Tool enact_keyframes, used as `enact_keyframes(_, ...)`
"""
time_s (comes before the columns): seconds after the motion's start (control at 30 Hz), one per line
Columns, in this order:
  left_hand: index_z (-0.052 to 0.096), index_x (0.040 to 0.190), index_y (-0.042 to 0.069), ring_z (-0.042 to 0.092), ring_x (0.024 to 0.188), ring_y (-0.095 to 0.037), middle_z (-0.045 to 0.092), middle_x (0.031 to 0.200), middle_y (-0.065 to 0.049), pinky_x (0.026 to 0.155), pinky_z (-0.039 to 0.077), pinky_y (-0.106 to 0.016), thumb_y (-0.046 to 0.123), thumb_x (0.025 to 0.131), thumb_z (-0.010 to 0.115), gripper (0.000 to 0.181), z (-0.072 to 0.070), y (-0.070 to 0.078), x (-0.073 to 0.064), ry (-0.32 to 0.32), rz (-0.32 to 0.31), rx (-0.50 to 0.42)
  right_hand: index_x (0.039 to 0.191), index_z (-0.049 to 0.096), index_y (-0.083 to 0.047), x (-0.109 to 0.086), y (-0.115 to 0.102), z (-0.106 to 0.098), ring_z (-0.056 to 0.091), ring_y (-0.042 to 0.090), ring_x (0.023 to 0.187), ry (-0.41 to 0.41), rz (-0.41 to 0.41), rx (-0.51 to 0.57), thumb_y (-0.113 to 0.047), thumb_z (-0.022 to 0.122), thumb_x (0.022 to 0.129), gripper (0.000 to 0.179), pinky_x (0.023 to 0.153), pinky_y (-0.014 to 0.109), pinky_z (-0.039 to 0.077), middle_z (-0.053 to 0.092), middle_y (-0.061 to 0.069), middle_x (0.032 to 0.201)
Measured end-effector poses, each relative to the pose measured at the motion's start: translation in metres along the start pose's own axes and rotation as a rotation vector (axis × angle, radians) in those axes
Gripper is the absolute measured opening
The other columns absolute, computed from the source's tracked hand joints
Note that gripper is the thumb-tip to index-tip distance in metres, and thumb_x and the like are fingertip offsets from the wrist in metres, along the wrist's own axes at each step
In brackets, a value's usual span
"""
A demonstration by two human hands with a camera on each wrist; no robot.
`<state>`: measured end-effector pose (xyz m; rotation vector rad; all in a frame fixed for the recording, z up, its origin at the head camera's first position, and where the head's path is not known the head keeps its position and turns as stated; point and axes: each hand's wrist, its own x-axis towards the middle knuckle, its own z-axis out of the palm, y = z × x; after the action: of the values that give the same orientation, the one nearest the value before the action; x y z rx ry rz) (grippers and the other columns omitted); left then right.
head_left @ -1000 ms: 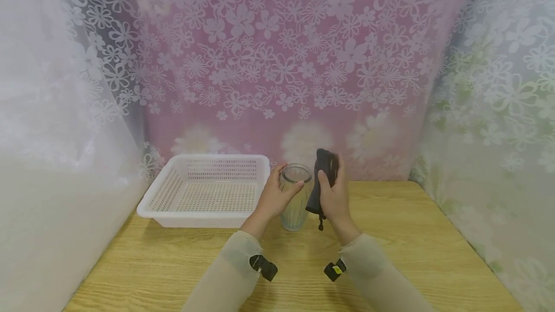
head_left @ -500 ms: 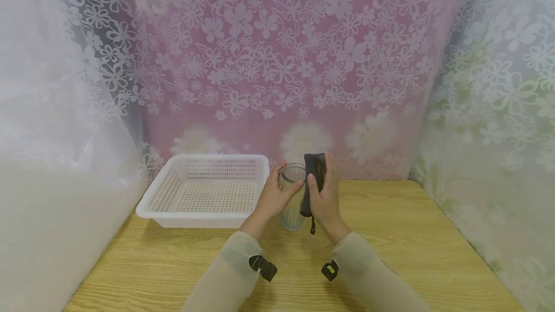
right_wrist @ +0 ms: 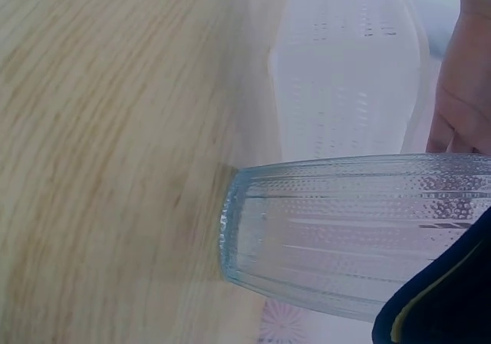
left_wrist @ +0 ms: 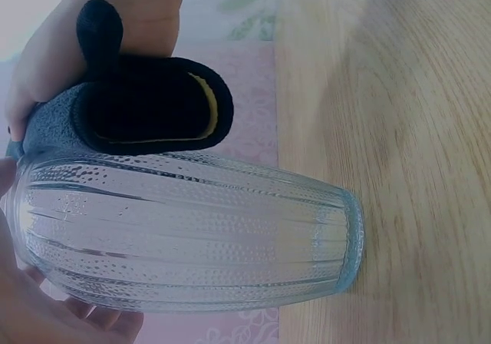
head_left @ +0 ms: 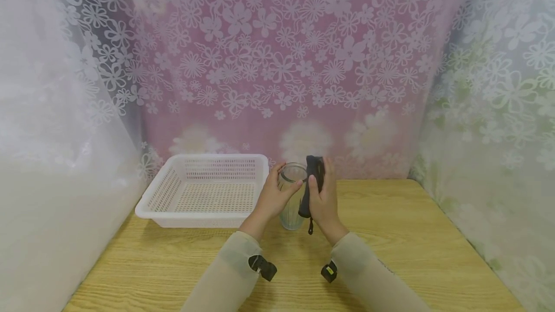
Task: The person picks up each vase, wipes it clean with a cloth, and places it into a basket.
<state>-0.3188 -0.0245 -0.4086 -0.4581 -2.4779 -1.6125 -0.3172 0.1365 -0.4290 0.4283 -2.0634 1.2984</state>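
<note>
A clear ribbed glass vase (head_left: 291, 216) stands upright on the table. My left hand (head_left: 270, 197) holds it near the top, thumb on the near side and fingers round the left. In my right hand (head_left: 326, 202) is a dark folded cloth (head_left: 305, 201), gripped between thumb and fingers. The cloth lies along the vase's upper right side. From the left wrist view, the folded cloth (left_wrist: 55, 125) has a hollow end with a yellow inner edge, and a small dark loop (left_wrist: 100, 35) sticks out from it. The right wrist view shows the vase's base (right_wrist: 230, 229) on the wood.
A white perforated plastic basket (head_left: 195, 215) sits left of the vase, close to my left hand. The wood-grain table (head_left: 399, 235) runs back to a pink floral curtain (head_left: 277, 85). Pale translucent sheets (head_left: 490, 158) hang at both sides.
My right hand has moved left with the dark cloth, from apart to alongside the vase, then only slightly more. My left hand keeps its hold on the vase.
</note>
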Motion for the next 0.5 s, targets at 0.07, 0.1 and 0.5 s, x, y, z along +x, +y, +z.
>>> enact_keyframes(0.07, 0.029, 0.157, 0.024, 0.031, 0.145, -0.038, 0.03, 0.16, -0.012, 0.11, 0.034, -0.061, 0.058, 0.092, 0.065, 0.081, 0.0, 0.0, 0.0, 0.0, 0.004, -0.004, 0.162, 0.012, -0.017, 0.0, 0.002, 0.0, 0.012, 0.033, 0.152, -0.001, 0.014, 0.014, -0.026, 0.042, 0.108, 0.062, 0.116, 0.064, 0.018, 0.01, 0.008, 0.166)
enact_keyframes(0.1, 0.029, 0.156, 0.023, 0.031, 0.145, -0.038, 0.03, 0.16, -0.013, 0.11, 0.034, -0.061, 0.057, 0.092, 0.065, 0.081, 0.0, 0.0, 0.0, 0.002, 0.005, -0.007, 0.162, 0.012, -0.017, -0.001, 0.003, 0.0, 0.011, 0.032, 0.152, -0.002, 0.02, 0.019, -0.026, 0.041, 0.109, 0.061, 0.116, 0.063, 0.018, 0.01, 0.007, 0.166)
enact_keyframes(0.5, 0.029, 0.157, 0.024, 0.03, 0.146, -0.037, 0.029, 0.161, -0.012, 0.111, 0.033, -0.06, 0.055, 0.094, 0.064, 0.079, 0.0, 0.001, 0.0, 0.003, -0.002, -0.009, 0.162, 0.014, -0.023, -0.004, 0.011, 0.001, 0.026, 0.036, 0.145, -0.019, 0.163, 0.126, -0.032, 0.036, 0.11, 0.057, 0.113, 0.062, 0.026, 0.019, 0.015, 0.162)
